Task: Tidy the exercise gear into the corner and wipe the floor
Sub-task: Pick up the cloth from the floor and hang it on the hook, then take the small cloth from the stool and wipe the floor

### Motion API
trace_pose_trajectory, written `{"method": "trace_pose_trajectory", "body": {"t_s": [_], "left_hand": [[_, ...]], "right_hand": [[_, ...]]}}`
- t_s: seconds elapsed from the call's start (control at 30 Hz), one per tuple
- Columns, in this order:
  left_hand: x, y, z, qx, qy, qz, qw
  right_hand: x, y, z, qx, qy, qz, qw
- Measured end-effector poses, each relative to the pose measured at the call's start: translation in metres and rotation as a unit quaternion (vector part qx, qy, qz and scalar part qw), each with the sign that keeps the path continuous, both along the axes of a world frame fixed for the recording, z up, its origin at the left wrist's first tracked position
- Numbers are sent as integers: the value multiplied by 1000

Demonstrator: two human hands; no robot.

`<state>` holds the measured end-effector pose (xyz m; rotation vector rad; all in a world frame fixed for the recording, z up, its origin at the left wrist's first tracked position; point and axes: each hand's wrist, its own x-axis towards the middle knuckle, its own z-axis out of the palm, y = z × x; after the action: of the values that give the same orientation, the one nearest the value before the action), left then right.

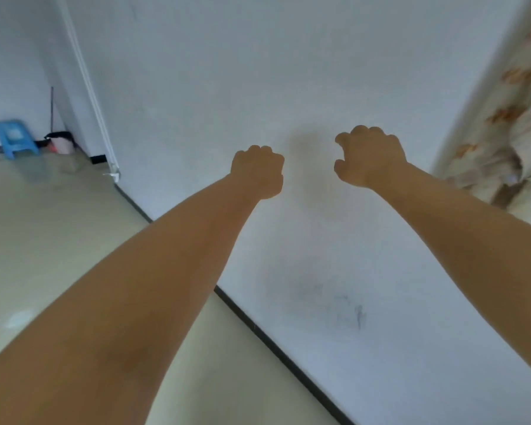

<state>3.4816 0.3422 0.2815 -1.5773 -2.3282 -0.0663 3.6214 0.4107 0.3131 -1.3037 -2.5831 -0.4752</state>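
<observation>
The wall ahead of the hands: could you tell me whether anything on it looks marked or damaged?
Yes. The white wall has dark scuff marks low down, near the black skirting strip, like smudged scribbles. A fainter grey patch sits just above them. Both hands, left hand and right hand, hold nothing.

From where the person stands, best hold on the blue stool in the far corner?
Grip the blue stool by the rim of its flat seat, coming from above on its near side. It stands upright on splayed legs with the wall behind it, so the seat edge is the open part.
</observation>
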Motion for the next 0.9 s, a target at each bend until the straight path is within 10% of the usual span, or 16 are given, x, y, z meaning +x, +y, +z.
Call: {"method": "trace_pose_trajectory", "body": {"t_s": [0.6,0.9], "left_hand": [[-385,-407,-132,-130,-96,318,934],[-562,-483,-172,-137,-132,412,891]], "right_hand": [[-450,-304,-142,-142,-45,323,935],[-661,-388,-202,-187,-102,419,883]]}}
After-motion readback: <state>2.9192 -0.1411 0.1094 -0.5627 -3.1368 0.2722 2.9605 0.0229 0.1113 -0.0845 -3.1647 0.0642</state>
